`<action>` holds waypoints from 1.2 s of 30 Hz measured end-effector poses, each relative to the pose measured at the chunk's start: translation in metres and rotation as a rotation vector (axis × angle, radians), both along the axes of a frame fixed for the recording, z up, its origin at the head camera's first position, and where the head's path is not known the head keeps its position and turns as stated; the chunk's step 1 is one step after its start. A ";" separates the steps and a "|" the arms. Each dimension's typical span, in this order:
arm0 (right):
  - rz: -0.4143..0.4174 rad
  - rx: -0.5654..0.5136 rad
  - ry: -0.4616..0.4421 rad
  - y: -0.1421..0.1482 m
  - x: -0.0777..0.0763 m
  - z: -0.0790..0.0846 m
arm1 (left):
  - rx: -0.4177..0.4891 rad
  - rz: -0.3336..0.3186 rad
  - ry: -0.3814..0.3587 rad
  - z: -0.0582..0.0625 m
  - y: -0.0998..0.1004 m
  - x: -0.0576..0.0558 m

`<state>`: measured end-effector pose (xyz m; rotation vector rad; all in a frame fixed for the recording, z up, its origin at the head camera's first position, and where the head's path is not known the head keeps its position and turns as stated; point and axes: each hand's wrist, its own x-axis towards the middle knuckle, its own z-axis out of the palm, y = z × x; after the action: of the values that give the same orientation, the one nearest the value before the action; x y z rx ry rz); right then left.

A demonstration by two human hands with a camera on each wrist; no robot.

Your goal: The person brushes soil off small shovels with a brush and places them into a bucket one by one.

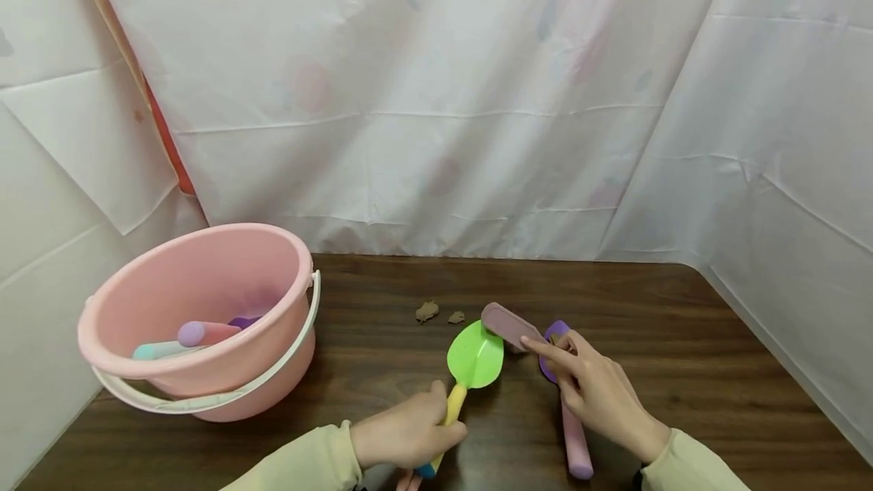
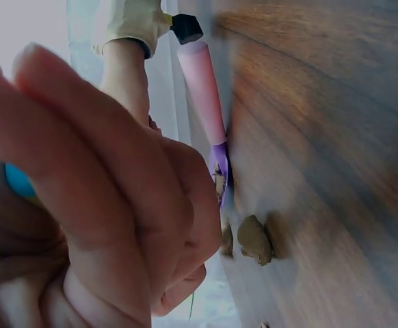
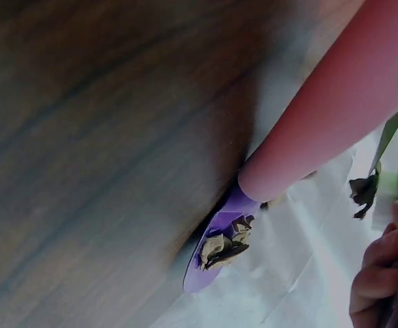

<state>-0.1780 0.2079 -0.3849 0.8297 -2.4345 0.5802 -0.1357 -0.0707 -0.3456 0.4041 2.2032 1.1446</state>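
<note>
My left hand grips the yellow handle of a toy shovel with a lime-green blade. In my right hand is a mauve brush, its index finger laid along the back. The brush head overlaps the right edge of the green blade. Pale bristles show in the right wrist view, beside a dark crumpled scrap at the green blade. Below my right hand lies a second shovel with a pink handle and a purple blade, holding crumpled brown pieces.
A pink bucket with a white handle stands at the left, with several tool handles inside. Two brown scraps lie on the dark wood table beyond the green blade. White curtains enclose the back and sides.
</note>
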 end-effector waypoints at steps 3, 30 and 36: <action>-0.047 -0.018 -0.010 0.002 -0.001 0.000 | -0.002 0.005 -0.003 -0.001 0.000 0.001; 0.189 -0.015 -0.076 -0.016 0.012 0.000 | -0.017 0.039 0.101 0.000 0.007 0.005; 0.007 -0.012 -0.067 -0.005 0.003 0.000 | -0.018 0.037 0.060 0.000 0.003 0.004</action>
<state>-0.1750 0.2028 -0.3850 0.8272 -2.4864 0.6339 -0.1314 -0.0672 -0.3459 0.3968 2.2804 1.1448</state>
